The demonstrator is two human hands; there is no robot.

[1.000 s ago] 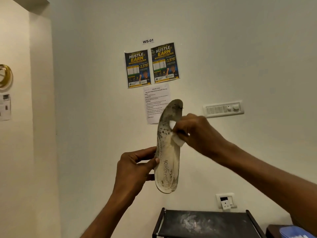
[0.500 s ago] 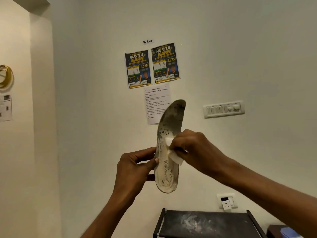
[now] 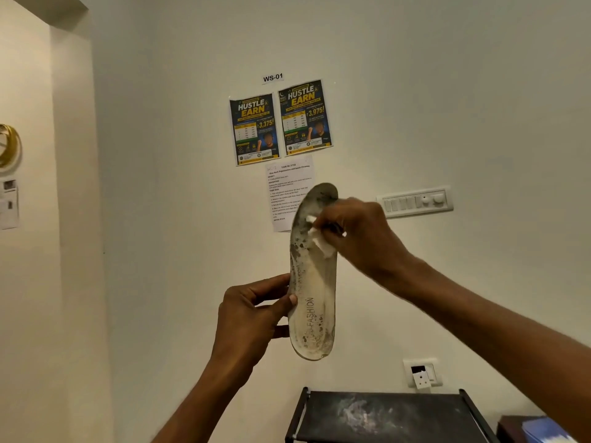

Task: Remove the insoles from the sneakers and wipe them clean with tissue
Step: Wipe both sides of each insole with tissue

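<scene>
One insole mid-air, long axis near vertical, dirtier end up (lower end above the black rack left edge). Left hand pinches its lower left edge; right hand presses pinched tissue on the upper part, so the next stroke likely runs lengthwise.

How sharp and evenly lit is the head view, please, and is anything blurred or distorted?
Head view: soft, warm indoor light, no glare or hard shadows. Head view: the insole and left hand are sharp, its FASHION print legible; the right hand and tissue look slightly smeared, probably by motion. Head view: the wide-angle lens tilts the wall corner at left.
</scene>
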